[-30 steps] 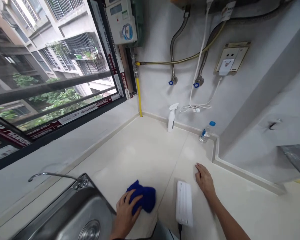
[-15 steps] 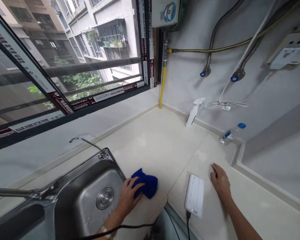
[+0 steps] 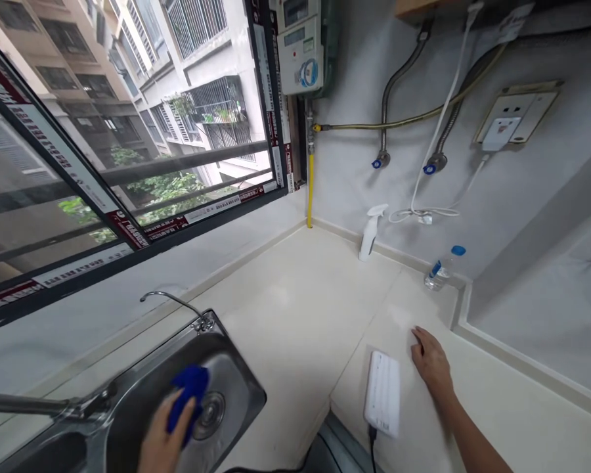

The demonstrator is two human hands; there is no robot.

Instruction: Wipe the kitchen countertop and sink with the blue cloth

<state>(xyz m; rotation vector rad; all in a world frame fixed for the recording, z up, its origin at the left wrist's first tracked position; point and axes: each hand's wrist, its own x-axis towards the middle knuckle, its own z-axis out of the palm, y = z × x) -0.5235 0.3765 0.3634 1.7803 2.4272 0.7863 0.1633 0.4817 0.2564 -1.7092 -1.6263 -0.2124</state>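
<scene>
Over the steel sink (image 3: 249, 410), my left hand (image 3: 165, 427) is closed on a bunched blue cloth (image 3: 190, 394). Hand and cloth are slightly blurred, and the cloth covers part of the drain strainer (image 3: 213, 412). My right hand (image 3: 431, 358) rests on the pale countertop (image 3: 295, 315), fingers loosely extended and holding nothing. Just left of it lies a white rectangular device (image 3: 383, 393), like a power bank, with a black cable plugged into its near end.
Against the back wall stand a white spray bottle (image 3: 370, 233) and a clear water bottle (image 3: 442, 269) with a blue cap. A thin curved faucet (image 3: 175, 299) rises behind the sink. Above hang hoses, a yellow pipe (image 3: 310, 190) and a socket (image 3: 519, 112). A window is at left.
My left hand has carried the blue cloth left, from the countertop beside the sink to over the basin. My right hand stays in place. The view has tilted up and turned slightly right.
</scene>
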